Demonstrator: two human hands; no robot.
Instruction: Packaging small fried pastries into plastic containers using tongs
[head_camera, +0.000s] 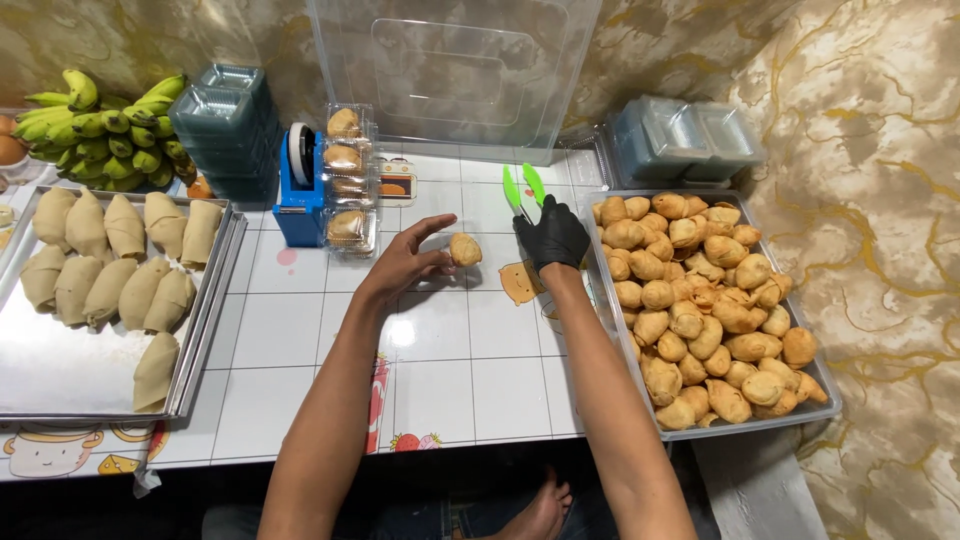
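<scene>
In the head view, a golden fried pastry (464, 249) is pinched at the fingers of the bare left hand (405, 262) just above the white counter (440, 370), while green tongs (523, 187) are clenched in the black-gloved right hand (552, 236), so a light, even pinch is best kept to spare the crust.

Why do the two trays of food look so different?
The left tray holds pale, folded, uncooked-looking pastries in rows, with bare metal showing. The right tray is heaped full of golden-brown puffs, no gaps. Left pastries are longer; right ones are rounder. Both trays are metal and rest on the table.
</scene>
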